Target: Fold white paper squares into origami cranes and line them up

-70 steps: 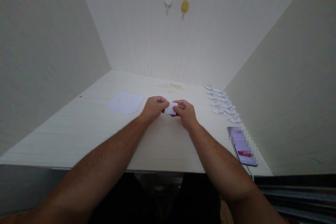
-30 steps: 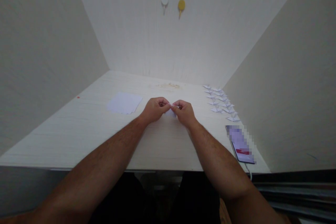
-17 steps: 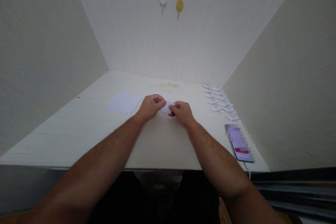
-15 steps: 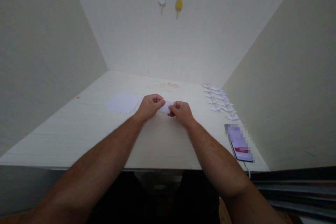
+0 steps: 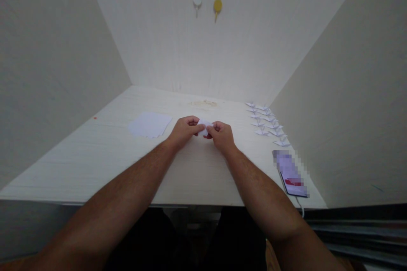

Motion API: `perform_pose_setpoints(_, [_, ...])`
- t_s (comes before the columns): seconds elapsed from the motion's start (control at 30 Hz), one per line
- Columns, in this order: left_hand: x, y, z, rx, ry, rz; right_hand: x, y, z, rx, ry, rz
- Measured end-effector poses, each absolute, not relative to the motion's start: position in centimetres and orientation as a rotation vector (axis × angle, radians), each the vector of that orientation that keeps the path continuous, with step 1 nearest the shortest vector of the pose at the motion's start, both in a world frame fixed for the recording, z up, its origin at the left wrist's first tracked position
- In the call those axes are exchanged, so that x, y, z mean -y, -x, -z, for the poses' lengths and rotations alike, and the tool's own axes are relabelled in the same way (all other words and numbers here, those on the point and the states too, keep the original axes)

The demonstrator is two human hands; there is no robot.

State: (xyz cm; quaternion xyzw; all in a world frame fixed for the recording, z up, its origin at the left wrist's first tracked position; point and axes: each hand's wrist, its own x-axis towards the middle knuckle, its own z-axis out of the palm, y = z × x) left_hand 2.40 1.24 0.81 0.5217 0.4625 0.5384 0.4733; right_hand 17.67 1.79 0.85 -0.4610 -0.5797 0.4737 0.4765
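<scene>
A small folded piece of white paper is pinched between both of my hands over the middle of the pale table. My left hand is closed on its left end, fingers curled. Closed on the paper's right end is my right hand, thumb and fingertips pressed together. Most of the paper is hidden by my fingers.
A stack of white paper sheets lies to the left of my hands. Several folded paper cranes stand in rows at the right. A phone with a cable lies near the right front edge. Two hooks are on the back wall.
My hands have drawn a little closer together over the paper, covering more of it. They stay at the same spot on the table.
</scene>
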Motion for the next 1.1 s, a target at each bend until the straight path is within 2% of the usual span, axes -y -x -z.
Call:
perform_pose_setpoints(0.33, [-0.8,-3.8,-0.7,-1.012,-0.933,-1.396,-1.8,-17.9,-0.3,1.619,1.059,-0.986])
perform_pose_setpoints(0.53, [-1.0,-3.7,-1.5,-1.004,-0.844,-1.497,-1.5,-17.8,-0.3,1.573,1.035,-1.11])
perform_pose_setpoints(0.67, [-1.2,-3.2,-1.6,-0.997,-0.844,-1.531,-1.3,-17.6,-0.2,1.536,1.064,-1.152])
perform_pose_setpoints(0.9, [-0.9,-3.2,-1.0,-1.143,-1.097,-1.34,-1.4,-17.5,-0.2,1.489,1.107,-1.109])
perform_pose_setpoints(1.1, [-1.0,-2.7,-1.3,-1.211,-1.088,-1.375,-1.3,-17.5,-0.1,1.548,1.128,-1.112])
